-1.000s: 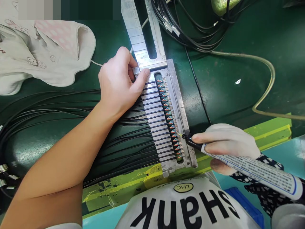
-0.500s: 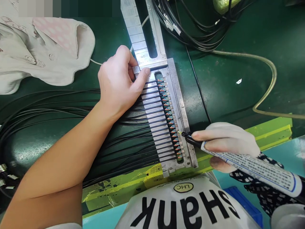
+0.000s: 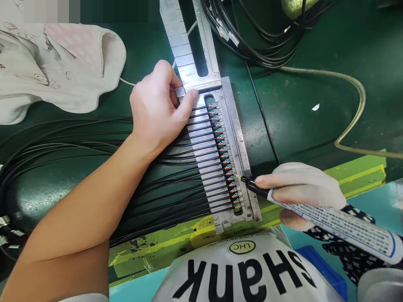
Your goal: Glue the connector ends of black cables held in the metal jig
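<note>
The left hand (image 3: pixel 157 113) is laid over the far end of a metal jig (image 3: pixel 242 138), its fingers curled and its thumb stretched across, so that a small bar (image 3: pixel 180 91) is pinched between them. Black cables (image 3: pixel 94 142) are run from the left across the green surface (image 3: pixel 315 63) and are seated side by side in the jig's slots, their coloured wire ends (image 3: pixel 225 155) lined up in a row. The gloved right hand (image 3: pixel 302 188) is closed on a marker (image 3: pixel 330 222), which is gripped between thumb and fingers; its tip is set at the wire ends near the jig's near end. A pale cloth (image 3: pixel 63 63) is spread far left, and a hose (image 3: pixel 355 105) is curved far right, well apart from both hands.
</note>
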A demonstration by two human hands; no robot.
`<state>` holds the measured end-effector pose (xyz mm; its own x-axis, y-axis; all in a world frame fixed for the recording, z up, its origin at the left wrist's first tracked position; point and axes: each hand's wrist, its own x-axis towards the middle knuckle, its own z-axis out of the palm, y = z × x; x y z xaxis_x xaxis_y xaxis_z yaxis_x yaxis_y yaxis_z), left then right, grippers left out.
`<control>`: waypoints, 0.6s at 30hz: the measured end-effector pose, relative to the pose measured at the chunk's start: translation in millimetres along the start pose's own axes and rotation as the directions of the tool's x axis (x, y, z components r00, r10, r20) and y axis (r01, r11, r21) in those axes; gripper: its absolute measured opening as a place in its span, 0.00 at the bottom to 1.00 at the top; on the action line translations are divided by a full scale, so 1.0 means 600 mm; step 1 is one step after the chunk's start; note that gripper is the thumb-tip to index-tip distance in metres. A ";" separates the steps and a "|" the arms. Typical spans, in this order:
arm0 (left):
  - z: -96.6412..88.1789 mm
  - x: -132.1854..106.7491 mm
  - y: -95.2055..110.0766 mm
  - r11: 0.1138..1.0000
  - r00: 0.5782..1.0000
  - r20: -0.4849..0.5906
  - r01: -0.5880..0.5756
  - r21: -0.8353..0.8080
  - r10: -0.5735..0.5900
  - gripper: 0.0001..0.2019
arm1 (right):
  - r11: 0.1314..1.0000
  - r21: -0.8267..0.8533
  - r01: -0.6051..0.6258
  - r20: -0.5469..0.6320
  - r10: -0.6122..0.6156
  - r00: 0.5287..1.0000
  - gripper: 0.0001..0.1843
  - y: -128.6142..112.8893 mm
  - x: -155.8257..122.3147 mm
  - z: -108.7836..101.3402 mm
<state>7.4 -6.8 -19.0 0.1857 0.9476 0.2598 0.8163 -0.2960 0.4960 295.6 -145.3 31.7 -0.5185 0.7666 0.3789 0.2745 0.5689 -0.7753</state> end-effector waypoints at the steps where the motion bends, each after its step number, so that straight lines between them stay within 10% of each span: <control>1: 0.000 0.000 0.000 1.000 1.000 0.004 0.004 0.001 -0.004 0.11 | 1.000 0.008 0.003 0.008 -0.003 1.000 0.07 0.000 0.000 0.000; 18: 0.003 0.000 -0.002 1.000 1.000 -0.020 -0.014 -0.008 0.014 0.11 | 0.999 -0.031 -0.030 -0.026 0.029 0.999 0.08 -0.005 -0.013 0.004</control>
<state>7.2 -5.9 -21.1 0.1856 0.9409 0.2833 0.8094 -0.3099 0.4988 297.3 -153.7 29.8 -0.4892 0.7903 0.3688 0.3150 0.5545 -0.7703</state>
